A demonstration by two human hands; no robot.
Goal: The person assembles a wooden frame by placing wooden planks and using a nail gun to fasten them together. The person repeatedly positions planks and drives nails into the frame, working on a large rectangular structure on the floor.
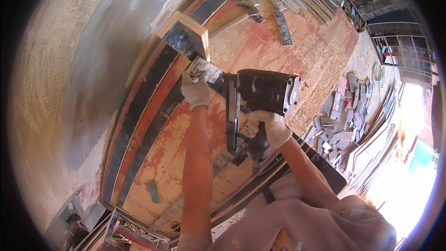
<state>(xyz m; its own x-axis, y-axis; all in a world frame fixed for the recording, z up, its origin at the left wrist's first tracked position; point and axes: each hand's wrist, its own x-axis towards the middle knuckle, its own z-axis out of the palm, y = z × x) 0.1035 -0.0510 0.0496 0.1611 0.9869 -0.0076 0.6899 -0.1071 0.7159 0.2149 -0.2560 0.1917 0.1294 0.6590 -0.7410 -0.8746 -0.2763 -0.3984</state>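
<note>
A black nailer (264, 90) is held by its handle (260, 143)

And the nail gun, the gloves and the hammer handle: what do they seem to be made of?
Nail gun: black casing with slight shine, metal or hard plastic. Gloves: matte, off-white fabric, probably knitted, by the soft texture. Hammer handle: likely bare wood, being pale tan; blur hides grain.

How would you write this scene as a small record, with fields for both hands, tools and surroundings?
Left hand: light glove; fingers at a small shiny thing, too unclear to name
Right hand: light glove, gripping the black power tool by its handle
Hammer: lying on the worktable, beyond the left hand
Dark-faced wood piece: just beyond the left hand
Offcut pile: right of the worktable
</note>
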